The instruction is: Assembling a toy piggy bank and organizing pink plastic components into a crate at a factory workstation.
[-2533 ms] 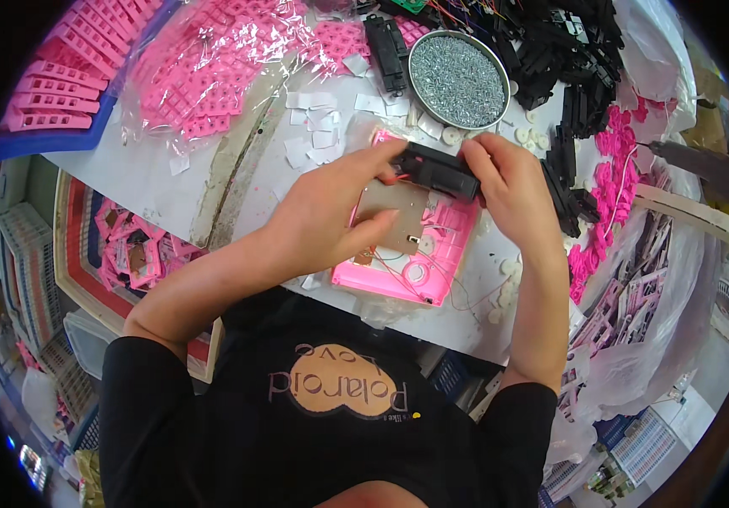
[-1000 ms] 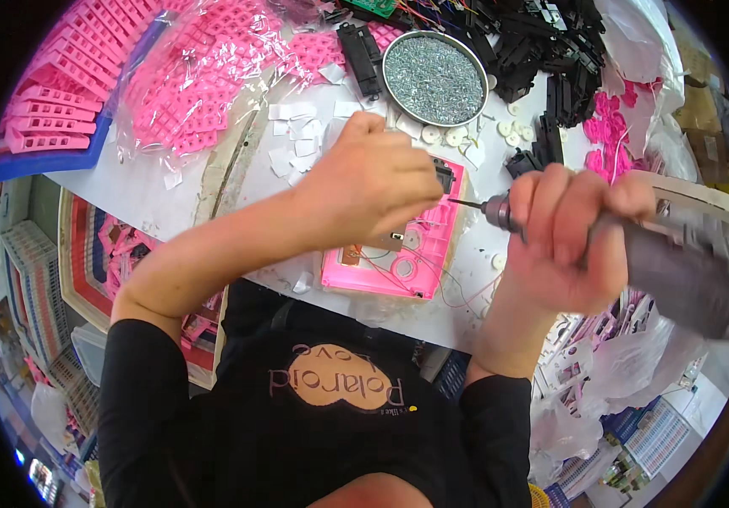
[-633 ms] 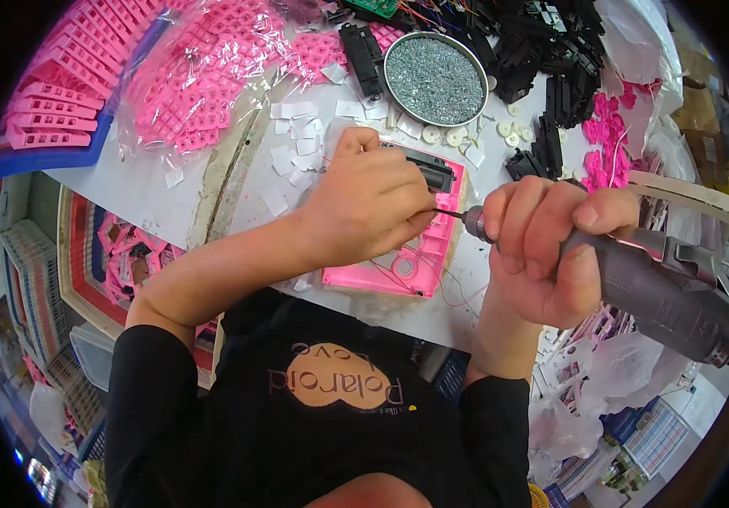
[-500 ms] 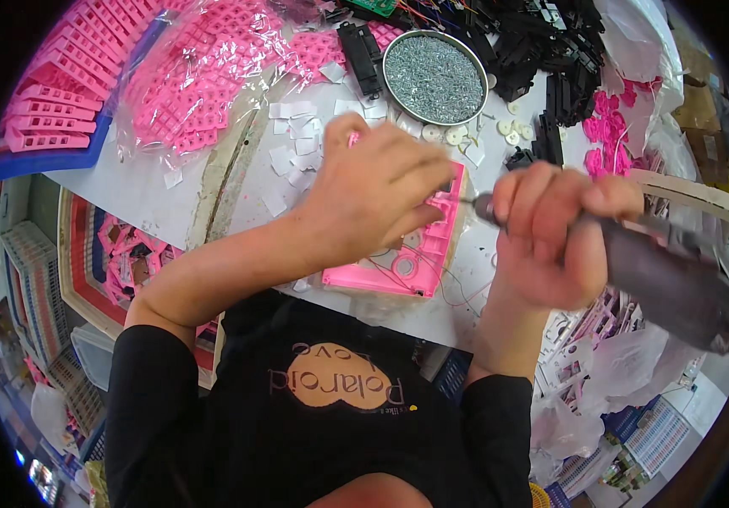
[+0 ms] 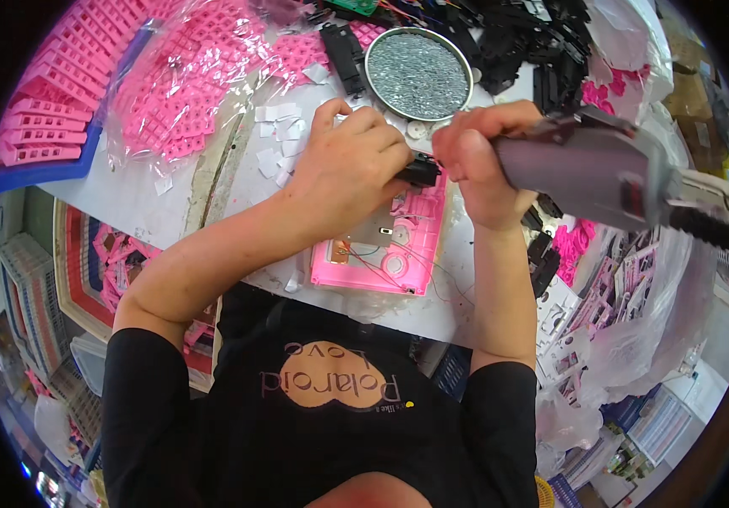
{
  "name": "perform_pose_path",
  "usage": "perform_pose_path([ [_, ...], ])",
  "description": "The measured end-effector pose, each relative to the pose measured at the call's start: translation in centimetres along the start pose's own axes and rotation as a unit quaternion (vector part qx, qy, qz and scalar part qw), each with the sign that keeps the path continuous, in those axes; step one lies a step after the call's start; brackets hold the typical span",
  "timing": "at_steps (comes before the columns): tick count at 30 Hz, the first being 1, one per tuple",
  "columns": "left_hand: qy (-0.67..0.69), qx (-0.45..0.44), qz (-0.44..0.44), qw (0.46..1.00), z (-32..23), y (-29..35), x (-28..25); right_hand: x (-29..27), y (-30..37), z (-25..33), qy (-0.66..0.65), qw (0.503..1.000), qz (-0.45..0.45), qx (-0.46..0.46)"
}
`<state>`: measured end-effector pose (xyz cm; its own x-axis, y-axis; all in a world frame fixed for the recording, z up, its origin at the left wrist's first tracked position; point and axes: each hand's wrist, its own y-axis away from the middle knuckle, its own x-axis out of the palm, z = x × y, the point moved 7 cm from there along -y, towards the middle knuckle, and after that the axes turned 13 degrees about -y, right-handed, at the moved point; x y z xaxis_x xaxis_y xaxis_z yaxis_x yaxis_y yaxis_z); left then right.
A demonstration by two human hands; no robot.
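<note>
A pink plastic housing (image 5: 422,252) lies on the table in front of me, with thin wires, a grey metal plate (image 5: 374,230) and round white parts inside it. My left hand (image 5: 352,161) bends over its far end, fingers closed on a small black plastic part (image 5: 419,172). Wrapped round a grey-purple electric screwdriver (image 5: 584,169) is my right hand (image 5: 484,165), just right of the black part. The screwdriver's body points off to the right, with a black cable at its back end. Its tip is hidden by my fingers.
A round tin of small screws (image 5: 419,74) stands beyond my hands, beside black plastic parts (image 5: 525,42). White paper squares (image 5: 275,135) lie left of the housing. Bagged pink pieces (image 5: 187,85) and a blue tray (image 5: 102,127) of pink parts fill the far left.
My right hand and the screwdriver have moved up and left, the screwdriver now more level. A black part now shows at my left fingertips, and the left hand has shifted slightly.
</note>
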<state>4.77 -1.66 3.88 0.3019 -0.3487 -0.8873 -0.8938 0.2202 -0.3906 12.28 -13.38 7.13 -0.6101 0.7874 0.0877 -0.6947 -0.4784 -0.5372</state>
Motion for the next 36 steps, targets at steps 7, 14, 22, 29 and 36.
perform_pose_path([
  [7,0.103,0.06,0.039,0.992,0.3,-1.5,-0.4,-1.9,-2.9,0.6,-0.179,0.974,0.088,0.11],
  [14,0.17,-0.265,-0.047,0.948,9.0,9.3,-16.4,-23.4,3.5,5.5,0.182,0.934,-0.255,0.171],
  [22,-0.037,-0.314,0.554,0.77,22.3,39.0,-13.4,-30.2,4.5,1.4,0.607,0.753,-0.117,0.225],
  [29,-0.032,-0.324,0.468,0.822,19.1,35.9,-7.3,-32.2,2.4,-1.6,0.731,0.613,-0.063,0.292],
  [36,0.241,-0.162,0.288,0.913,1.7,13.4,-9.9,-18.6,9.3,7.1,0.446,0.863,-0.157,0.18],
])
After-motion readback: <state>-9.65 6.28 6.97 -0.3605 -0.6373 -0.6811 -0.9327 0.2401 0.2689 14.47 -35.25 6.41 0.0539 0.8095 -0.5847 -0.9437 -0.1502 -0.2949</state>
